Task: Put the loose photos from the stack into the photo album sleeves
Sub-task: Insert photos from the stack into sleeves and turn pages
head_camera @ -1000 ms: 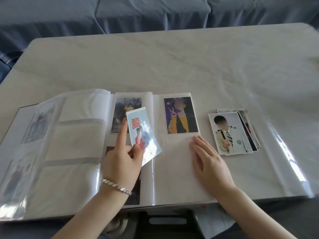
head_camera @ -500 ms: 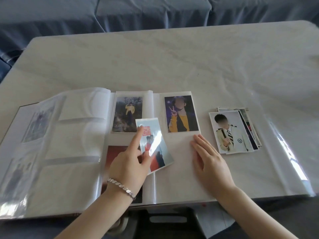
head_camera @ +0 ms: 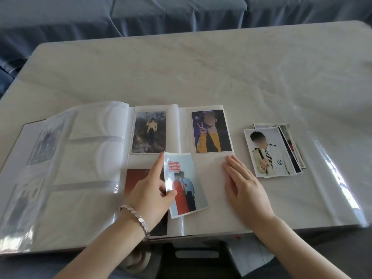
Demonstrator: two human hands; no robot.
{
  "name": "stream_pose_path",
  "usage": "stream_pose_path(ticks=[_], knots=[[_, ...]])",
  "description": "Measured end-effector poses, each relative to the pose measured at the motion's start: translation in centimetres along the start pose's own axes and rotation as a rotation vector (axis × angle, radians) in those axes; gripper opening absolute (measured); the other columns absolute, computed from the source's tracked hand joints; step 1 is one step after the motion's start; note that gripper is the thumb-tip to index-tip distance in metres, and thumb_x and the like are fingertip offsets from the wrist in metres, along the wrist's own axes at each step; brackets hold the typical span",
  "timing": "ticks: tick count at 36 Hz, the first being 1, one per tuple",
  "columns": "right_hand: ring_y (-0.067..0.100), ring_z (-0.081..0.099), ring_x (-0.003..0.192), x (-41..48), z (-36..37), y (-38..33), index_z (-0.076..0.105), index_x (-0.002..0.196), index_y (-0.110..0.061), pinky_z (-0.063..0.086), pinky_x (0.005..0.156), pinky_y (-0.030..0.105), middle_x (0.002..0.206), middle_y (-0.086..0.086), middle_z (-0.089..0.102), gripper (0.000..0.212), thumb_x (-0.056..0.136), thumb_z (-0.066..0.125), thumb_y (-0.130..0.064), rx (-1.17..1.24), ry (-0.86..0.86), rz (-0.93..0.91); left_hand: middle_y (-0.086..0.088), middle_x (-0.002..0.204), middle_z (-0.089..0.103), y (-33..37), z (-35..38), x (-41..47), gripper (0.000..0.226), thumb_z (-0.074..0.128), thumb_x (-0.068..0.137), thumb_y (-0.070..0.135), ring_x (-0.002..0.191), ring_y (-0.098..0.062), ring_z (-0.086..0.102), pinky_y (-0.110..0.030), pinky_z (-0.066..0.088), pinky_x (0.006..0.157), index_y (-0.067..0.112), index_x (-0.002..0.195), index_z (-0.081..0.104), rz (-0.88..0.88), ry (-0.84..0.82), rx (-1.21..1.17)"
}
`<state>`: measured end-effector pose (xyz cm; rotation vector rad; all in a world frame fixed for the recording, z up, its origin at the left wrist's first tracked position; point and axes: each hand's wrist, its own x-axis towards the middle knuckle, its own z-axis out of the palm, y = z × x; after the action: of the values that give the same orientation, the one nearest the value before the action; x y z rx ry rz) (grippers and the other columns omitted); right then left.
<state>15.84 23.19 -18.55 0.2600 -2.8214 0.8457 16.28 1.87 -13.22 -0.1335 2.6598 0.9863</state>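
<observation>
Loose photo (head_camera: 185,184), showing two figures under a red emblem, was held over the middle of the open photo album (head_camera: 80,178), slightly tilted and lying across the gutter between the two pages. The left hand (head_camera: 151,192) pinched its left edge with the thumb, the index finger extended along the upper left edge; a silver bracelet (head_camera: 136,218) was on that wrist. The right hand (head_camera: 245,190) lay flat with straight fingers on the empty lower sleeve of the right page, holding nothing. Both upper sleeves were filled: an outdoor photo (head_camera: 150,131) on the left, a peace-sign photo (head_camera: 211,130) on the right. A reddish photo (head_camera: 134,178) sat partly hidden under the left hand. The stack (head_camera: 269,152) lay on the tabletop (head_camera: 201,73), just right of the album.
</observation>
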Motion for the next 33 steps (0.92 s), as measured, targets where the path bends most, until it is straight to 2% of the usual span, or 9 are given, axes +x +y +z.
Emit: stream_pose_path(ticks=[5, 9, 12, 16, 21, 22, 25, 29, 33], knots=[[0.032, 0.049, 0.12, 0.0, 0.0, 0.0, 0.065, 0.11, 0.005, 0.034, 0.095, 0.047, 0.124, 0.018, 0.059, 0.033, 0.077, 0.066, 0.01, 0.004, 0.006, 0.002, 0.009, 0.088, 0.063, 0.0, -0.9, 0.3, 0.093, 0.067, 0.084, 0.022, 0.074, -0.008, 0.065, -0.022, 0.057, 0.067, 0.032, 0.149, 0.001, -0.088, -0.12, -0.042], [0.035, 0.052, 0.119, 0.0, -0.1, -0.1, 0.066, 0.109, 0.006, 0.034, 0.095, 0.046, 0.124, 0.018, 0.059, 0.033, 0.076, 0.066, 0.01, 0.006, 0.007, 0.011, 0.015, 0.08, 0.061, -0.2, -1.2, 0.2, 0.092, 0.069, 0.082, 0.022, 0.07, -0.007, 0.065, -0.017, 0.055, 0.059, 0.033, 0.148, 0.006, -0.1, -0.144, -0.057], [0.034, 0.052, 0.119, 0.0, -0.1, -0.1, 0.065, 0.11, 0.005, 0.035, 0.095, 0.045, 0.124, 0.018, 0.059, 0.033, 0.077, 0.066, 0.01, 0.01, 0.001, 0.016, 0.012, 0.08, 0.062, -0.4, -1.3, 0.0, 0.092, 0.071, 0.081, 0.022, 0.067, -0.007, 0.065, -0.016, 0.054, 0.053, 0.034, 0.148, 0.009, -0.123, -0.161, -0.057], [0.023, 0.04, 0.123, 0.0, -0.2, -0.1, 0.064, 0.113, 0.004, 0.032, 0.098, 0.044, 0.126, 0.016, 0.058, 0.033, 0.08, 0.065, 0.008, 0.013, -0.017, 0.032, 0.006, 0.079, 0.065, -0.9, -1.1, -0.6, 0.088, 0.072, 0.08, 0.023, 0.064, -0.007, 0.065, -0.017, 0.054, 0.055, 0.034, 0.147, 0.016, -0.122, -0.189, -0.037], [0.021, 0.038, 0.123, 0.0, -0.3, -0.2, 0.064, 0.112, 0.004, 0.031, 0.097, 0.045, 0.126, 0.016, 0.058, 0.033, 0.079, 0.065, 0.008, 0.019, -0.018, 0.037, 0.005, 0.077, 0.065, -1.1, -0.7, -0.5, 0.085, 0.071, 0.081, 0.024, 0.07, -0.008, 0.065, -0.02, 0.056, 0.064, 0.036, 0.146, 0.017, -0.093, -0.16, -0.005], [0.02, 0.038, 0.123, 0.0, -0.3, -0.2, 0.064, 0.113, 0.004, 0.031, 0.097, 0.044, 0.126, 0.016, 0.058, 0.033, 0.08, 0.065, 0.008, 0.021, -0.017, 0.036, 0.005, 0.075, 0.065, -1.0, -0.5, -0.4, 0.083, 0.07, 0.081, 0.025, 0.069, -0.006, 0.064, -0.016, 0.054, 0.065, 0.036, 0.146, 0.019, -0.073, -0.148, 0.011], [0.016, 0.036, 0.124, -0.1, -0.4, -0.1, 0.063, 0.115, 0.003, 0.031, 0.099, 0.039, 0.129, 0.013, 0.056, 0.033, 0.082, 0.063, 0.005, 0.032, -0.036, 0.05, 0.007, 0.069, 0.065, -0.4, -0.1, -0.1, 0.073, 0.07, 0.082, 0.024, 0.064, 0.001, 0.061, -0.004, 0.043, 0.055, 0.034, 0.142, 0.03, -0.037, -0.124, -0.005], [0.017, 0.038, 0.126, 0.1, -0.4, 0.1, 0.062, 0.118, 0.001, 0.026, 0.102, 0.038, 0.131, 0.011, 0.054, 0.033, 0.085, 0.062, 0.0, 0.038, -0.074, 0.054, 0.009, 0.07, 0.065, 0.3, 0.4, 0.4, 0.06, 0.069, 0.083, 0.024, 0.07, 0.0, 0.06, -0.004, 0.038, 0.055, 0.033, 0.135, 0.041, -0.026, -0.098, -0.045], [0.021, 0.05, 0.122, 1.2, -1.4, 0.8, 0.065, 0.115, -0.005, 0.031, 0.098, 0.027, 0.129, 0.006, 0.057, 0.027, 0.089, 0.057, -0.005, 0.036, -0.16, 0.066, 0.01, 0.073, 0.065, 0.9, 1.0, 0.5, 0.06, 0.069, 0.083, 0.023, 0.074, -0.002, 0.06, -0.002, 0.035, 0.06, 0.03, 0.135, 0.042, -0.035, -0.102, -0.065]])
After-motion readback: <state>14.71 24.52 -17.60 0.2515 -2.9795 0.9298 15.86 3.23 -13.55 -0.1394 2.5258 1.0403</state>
